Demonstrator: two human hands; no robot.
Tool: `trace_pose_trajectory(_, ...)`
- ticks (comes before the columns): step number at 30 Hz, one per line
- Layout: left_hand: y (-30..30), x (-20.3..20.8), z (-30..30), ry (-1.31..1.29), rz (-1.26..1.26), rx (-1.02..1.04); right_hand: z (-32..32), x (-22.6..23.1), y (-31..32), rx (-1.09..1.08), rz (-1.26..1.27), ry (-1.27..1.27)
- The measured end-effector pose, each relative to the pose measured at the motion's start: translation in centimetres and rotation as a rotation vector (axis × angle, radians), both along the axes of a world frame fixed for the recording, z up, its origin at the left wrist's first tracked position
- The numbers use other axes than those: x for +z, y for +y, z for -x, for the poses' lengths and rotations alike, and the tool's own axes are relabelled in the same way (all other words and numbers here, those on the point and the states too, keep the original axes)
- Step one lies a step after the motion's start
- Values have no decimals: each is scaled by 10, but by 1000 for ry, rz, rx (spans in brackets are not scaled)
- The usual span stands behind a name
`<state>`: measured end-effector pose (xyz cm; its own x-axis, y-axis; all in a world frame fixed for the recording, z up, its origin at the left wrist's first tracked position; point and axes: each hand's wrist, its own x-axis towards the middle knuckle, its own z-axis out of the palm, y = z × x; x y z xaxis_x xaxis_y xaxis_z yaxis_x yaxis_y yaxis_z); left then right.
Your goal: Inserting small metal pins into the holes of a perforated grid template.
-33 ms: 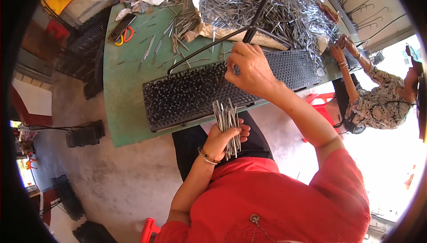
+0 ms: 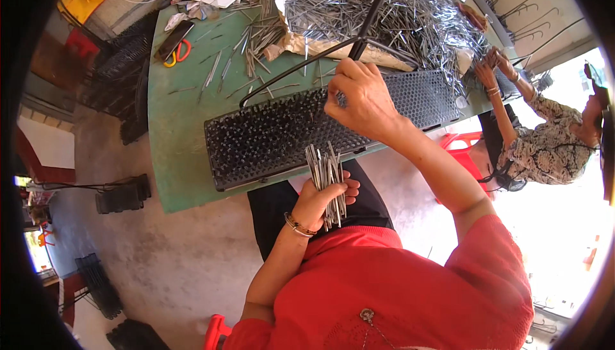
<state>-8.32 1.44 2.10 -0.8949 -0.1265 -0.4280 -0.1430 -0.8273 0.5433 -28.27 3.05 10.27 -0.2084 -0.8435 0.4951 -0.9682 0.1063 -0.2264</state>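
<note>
A single head-worn fisheye view looks steeply down from above the person's own chest, close enough that the red top fills the lower right of the frame. The lens faces forward and down over the green table, which crosses the upper half, tilted (its straight edges bend toward the dark circular rim). The concrete floor fills the lower left, and a seated co-worker sits at the right edge.
</note>
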Motion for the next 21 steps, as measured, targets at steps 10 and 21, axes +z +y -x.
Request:
trace_pose_trajectory(10, 7, -3, 8, -68, 36, 41, 1, -8, 20, -15, 117, -10)
trace_pose_trajectory(21, 13, 7, 16, -144, -45, 54, 5, -19, 24, 34, 17, -24)
